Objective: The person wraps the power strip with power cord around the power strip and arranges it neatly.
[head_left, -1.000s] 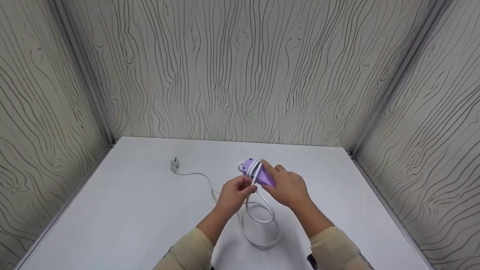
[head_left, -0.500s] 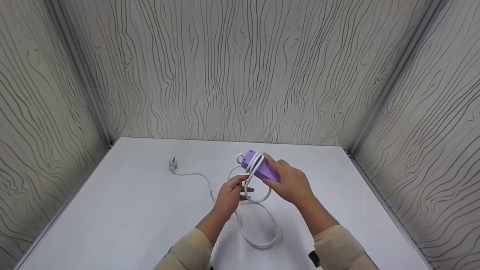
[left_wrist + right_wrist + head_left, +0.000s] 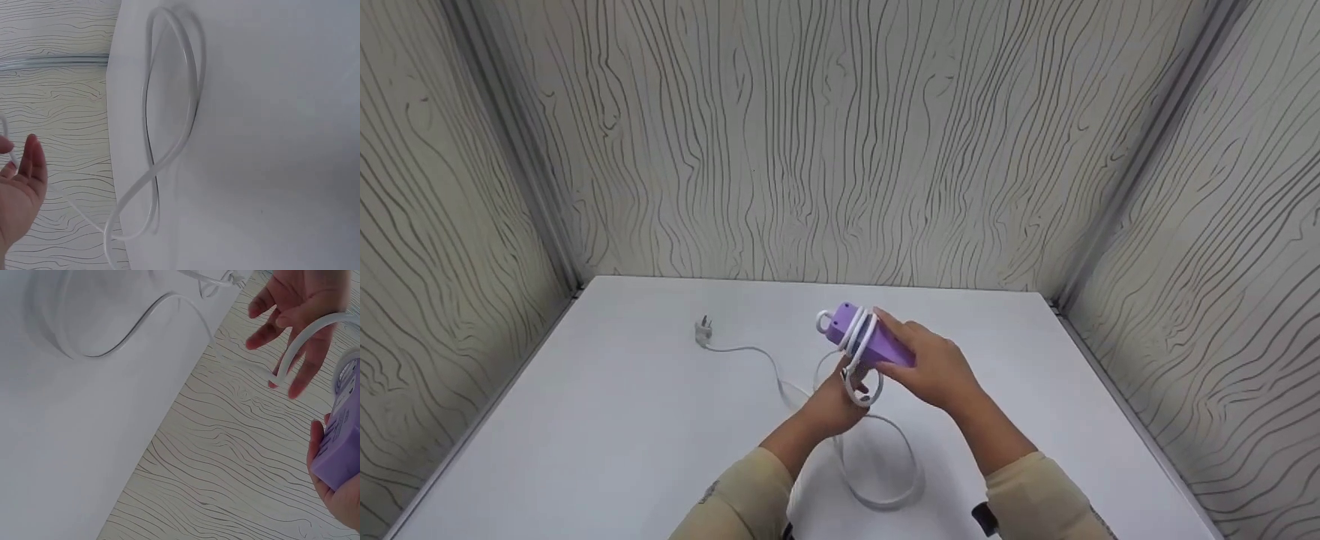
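Observation:
My right hand [image 3: 934,367] grips a purple power strip [image 3: 891,351] by its near end, thumb on one side and fingers on the other. Several turns of its white cord [image 3: 855,330] circle the far half of the strip. Below them, my left hand [image 3: 832,409] has its fingers spread, and a loop of cord runs across them in the right wrist view. That view also shows the strip's socket face [image 3: 344,396], partly cut off by the frame edge. In the left wrist view, slack cord [image 3: 191,95] hangs in a long loop.
The cord's far end trails left over the white table [image 3: 607,420] to a plug [image 3: 703,331] with its prongs up. More cord lies in a loop [image 3: 915,472] near the front. Wood-patterned panels [image 3: 810,150] enclose the table at the back and sides.
My left hand has let go of its pinch on the cord and turned under the loop with fingers spread. The power strip has risen, then shifted slightly left in my right hand.

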The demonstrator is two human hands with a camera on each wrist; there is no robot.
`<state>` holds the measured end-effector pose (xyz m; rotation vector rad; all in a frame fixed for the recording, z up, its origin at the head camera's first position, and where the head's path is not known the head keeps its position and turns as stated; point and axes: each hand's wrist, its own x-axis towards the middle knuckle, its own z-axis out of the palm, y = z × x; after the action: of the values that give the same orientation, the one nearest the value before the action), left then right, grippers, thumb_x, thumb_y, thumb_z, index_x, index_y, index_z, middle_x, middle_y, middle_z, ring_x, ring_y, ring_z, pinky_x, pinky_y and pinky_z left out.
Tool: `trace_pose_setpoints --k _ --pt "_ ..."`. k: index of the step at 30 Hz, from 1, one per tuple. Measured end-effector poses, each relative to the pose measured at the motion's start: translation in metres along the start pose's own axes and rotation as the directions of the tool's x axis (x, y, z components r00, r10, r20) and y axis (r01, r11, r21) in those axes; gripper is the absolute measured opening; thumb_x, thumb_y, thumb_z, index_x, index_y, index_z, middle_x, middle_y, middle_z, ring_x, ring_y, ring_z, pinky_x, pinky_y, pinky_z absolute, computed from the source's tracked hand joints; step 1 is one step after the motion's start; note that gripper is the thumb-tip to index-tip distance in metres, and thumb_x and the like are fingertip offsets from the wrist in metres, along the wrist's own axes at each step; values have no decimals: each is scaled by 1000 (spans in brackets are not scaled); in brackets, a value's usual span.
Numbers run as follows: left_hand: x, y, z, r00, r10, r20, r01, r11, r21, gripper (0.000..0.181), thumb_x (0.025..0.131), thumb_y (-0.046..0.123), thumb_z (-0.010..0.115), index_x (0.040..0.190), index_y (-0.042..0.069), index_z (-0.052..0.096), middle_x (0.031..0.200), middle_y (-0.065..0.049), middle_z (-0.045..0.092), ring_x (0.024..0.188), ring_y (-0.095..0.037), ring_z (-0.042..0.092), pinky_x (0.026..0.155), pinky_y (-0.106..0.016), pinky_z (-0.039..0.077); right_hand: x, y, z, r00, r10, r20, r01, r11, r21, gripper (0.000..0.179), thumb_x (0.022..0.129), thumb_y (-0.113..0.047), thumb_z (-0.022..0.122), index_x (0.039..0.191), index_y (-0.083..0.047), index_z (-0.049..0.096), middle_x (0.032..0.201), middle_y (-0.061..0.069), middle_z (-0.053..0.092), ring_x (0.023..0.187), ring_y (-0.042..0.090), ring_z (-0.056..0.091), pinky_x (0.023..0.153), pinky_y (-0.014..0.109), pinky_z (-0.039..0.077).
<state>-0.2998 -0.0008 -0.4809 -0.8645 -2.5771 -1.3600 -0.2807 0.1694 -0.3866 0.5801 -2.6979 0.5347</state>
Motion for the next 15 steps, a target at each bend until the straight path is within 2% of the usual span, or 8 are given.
trace_pose_setpoints --k 2,4,6,8,10,12,14,15 --pt "-2 -4 1 997 68 26 -72 975 211 61 84 12 61 139 14 37 128 -13 49 101 -26 58 84 -31 47 0 0 -2 1000 5 3 -6 1000 22 67 79 -46 65 139 -38 34 115 4 60 83 19 54 72 37 47" --pt "-3 -8 2 993 113 28 -116 922 369 51 84 18 64 133 18 48 125 -9 51 105 -24 56 88 -32 46 0 0 -4 1000 15 7 -16 999 38 68 79 -46 65 139 -39 33 117 4 59 85 19 54 74 38 47" --pt "-3 -13 2 994 111 12 -104 886 452 38 86 19 62 124 19 56 116 -6 55 107 -21 55 90 -32 45 -1 -1 -6 1000 30 5 -30 997 69 67 80 -45 65 139 -39 34 119 4 58 87 20 54 75 40 47" --pt "-3 -18 0 996 94 -4 -80 870 486 25 89 18 58 113 16 60 106 -3 55 98 -18 57 85 -30 47 -1 0 -9 999 44 -6 -43 995 94 67 80 -43 65 139 -39 34 119 3 58 89 21 54 76 41 47" --pt "-4 -26 -4 999 48 -13 -35 864 502 16 91 17 54 107 14 59 101 -1 54 91 -16 59 79 -28 49 -1 2 -12 998 58 -21 -55 991 126 67 80 -43 66 139 -39 34 119 3 58 91 22 55 77 42 47" --pt "-5 -35 -9 999 -31 -16 35 864 503 12 94 18 50 103 14 57 97 0 54 88 -15 60 75 -27 50 0 4 -14 996 71 -44 -63 985 161 67 80 -41 66 139 -39 35 120 3 58 92 23 55 77 43 47" --pt "-7 -45 -14 989 -148 -16 139 880 453 10 95 18 48 101 14 54 93 -1 56 81 -15 60 69 -27 50 0 7 -17 994 88 -67 -73 978 198 67 80 -41 66 139 -39 35 122 4 56 95 23 55 77 44 47" --pt "-7 -50 -17 976 -215 -25 207 890 407 9 95 17 47 100 14 54 92 -2 57 78 -15 60 67 -28 50 0 9 -19 992 95 -77 -77 974 211 67 80 -41 66 139 -38 34 123 4 56 96 24 54 77 44 47"
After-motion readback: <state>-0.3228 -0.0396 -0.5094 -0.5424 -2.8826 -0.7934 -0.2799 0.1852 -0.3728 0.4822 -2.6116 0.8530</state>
